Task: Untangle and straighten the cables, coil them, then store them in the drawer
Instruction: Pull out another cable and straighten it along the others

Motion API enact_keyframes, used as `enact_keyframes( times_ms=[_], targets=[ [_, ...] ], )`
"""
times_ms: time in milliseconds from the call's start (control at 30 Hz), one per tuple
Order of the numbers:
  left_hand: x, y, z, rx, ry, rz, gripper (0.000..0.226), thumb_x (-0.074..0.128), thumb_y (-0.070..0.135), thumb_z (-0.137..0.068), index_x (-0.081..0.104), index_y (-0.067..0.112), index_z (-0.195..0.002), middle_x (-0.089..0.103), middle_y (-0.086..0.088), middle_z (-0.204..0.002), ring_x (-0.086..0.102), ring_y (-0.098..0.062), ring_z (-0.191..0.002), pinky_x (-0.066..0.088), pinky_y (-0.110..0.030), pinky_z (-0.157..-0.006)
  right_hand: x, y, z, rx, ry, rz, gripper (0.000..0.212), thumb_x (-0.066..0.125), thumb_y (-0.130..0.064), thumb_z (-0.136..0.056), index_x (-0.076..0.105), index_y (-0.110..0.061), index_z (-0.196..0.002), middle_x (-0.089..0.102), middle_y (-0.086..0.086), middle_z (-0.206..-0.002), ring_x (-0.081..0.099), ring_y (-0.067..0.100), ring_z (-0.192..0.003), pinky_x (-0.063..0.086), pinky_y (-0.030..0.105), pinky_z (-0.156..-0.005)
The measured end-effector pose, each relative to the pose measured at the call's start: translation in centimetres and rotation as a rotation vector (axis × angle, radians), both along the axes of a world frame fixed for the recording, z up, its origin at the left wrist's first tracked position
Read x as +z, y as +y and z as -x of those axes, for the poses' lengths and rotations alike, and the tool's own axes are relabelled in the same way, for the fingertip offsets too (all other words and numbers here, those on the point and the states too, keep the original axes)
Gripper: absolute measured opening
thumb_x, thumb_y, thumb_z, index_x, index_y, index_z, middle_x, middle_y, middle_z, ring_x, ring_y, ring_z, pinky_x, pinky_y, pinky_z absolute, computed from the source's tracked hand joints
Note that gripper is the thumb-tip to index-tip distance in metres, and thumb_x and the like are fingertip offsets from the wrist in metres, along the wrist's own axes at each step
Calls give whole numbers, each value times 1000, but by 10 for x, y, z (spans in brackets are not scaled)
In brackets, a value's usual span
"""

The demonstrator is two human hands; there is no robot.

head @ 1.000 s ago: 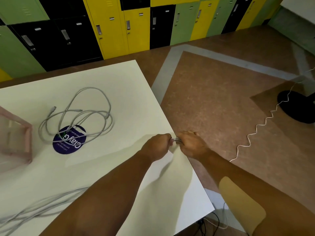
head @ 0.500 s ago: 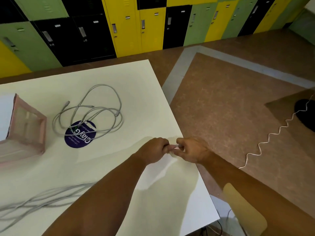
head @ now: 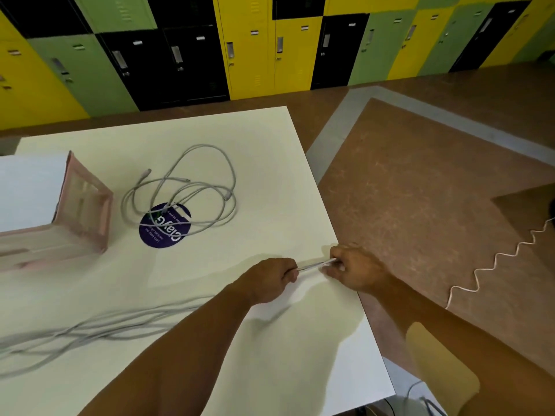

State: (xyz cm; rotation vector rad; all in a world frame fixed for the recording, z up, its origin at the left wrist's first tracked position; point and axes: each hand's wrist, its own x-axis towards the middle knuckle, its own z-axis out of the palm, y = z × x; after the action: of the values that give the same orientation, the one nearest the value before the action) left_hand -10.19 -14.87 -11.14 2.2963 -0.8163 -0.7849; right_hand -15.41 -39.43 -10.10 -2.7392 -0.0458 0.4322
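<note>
Near the table's right edge my left hand (head: 270, 277) and my right hand (head: 354, 270) grip the same grey cable (head: 313, 265), a short taut stretch showing between them. More grey cable strands (head: 99, 328) trail from under my left forearm to the lower left. A second grey cable (head: 192, 193) lies loosely looped and tangled on the white table (head: 264, 181), partly over a round purple sticker (head: 165, 225). A pink drawer unit (head: 84, 205) stands at the left, its open front facing the tangle.
Yellow, green and black lockers (head: 255, 49) line the far wall. A white wavy cord (head: 495, 265) runs across the brown floor at the right. The table's right edge runs just beside my right hand.
My hands have drawn apart, exposing a short length of cable between them. The view has shifted, so the drawer unit and the tangle sit further right in frame.
</note>
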Motion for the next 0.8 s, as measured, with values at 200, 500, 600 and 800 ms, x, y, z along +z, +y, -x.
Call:
enact_keyframes(
  times_ms=[200, 500, 600, 800],
  targets=[
    [1, -4, 8, -36, -142, -105, 24, 34, 37, -104, 47, 25, -88, 62, -1, -88, 56, -23, -77, 48, -38, -70, 4, 6, -1, 63, -96, 103, 48, 52, -58, -79, 56, -33, -120, 50, -12, -122, 38, 17, -118, 32, 37, -98],
    [0, -3, 8, 42, -218, -66, 27, 40, 28, -104, 63, 14, -106, 70, -5, -93, 63, -24, -82, 38, -28, -68, 3, 71, -2, 129, 26, -98, 25, 31, -25, -103, 55, -23, -107, 65, -4, -105, 55, 21, -100, 33, 40, -96],
    [1, 1, 6, 58, -198, -97, 29, 45, 34, -102, 65, 17, -90, 69, -3, -85, 62, -23, -79, 38, -30, -66, 1, 70, -1, 115, 50, -83, 27, 27, -30, -107, 50, -22, -95, 62, -2, -96, 53, 22, -96, 32, 40, -92],
    [2, 44, 10, 45, -177, -103, 36, 43, 49, -101, 52, 22, -79, 55, 6, -74, 52, -17, -70, 40, -34, -65, -5, 65, -4, 134, 55, -65, 24, 28, -40, -107, 42, -32, -89, 63, -2, -98, 53, 21, -99, 29, 39, -90]
  ],
)
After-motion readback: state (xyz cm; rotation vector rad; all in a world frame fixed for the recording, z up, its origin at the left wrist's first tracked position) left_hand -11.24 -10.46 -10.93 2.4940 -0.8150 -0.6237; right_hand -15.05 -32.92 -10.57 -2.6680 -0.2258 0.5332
